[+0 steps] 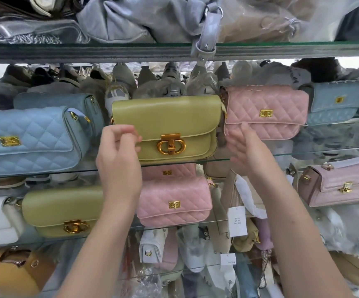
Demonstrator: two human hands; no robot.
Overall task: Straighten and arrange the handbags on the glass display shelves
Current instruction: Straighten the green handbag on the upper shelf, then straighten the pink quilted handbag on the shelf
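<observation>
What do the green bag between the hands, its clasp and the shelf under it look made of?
The green bag: smooth leather or faux leather, soft sheen, no quilting. Clasp: gold-toned metal by its bright glints. Shelf: clear glass; bags below show through.

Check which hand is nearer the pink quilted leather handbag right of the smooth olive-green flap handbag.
Right. Right hand is in front of the lower-left corner of the pink quilted handbag; left hand is at the left end of the olive-green handbag.
</observation>
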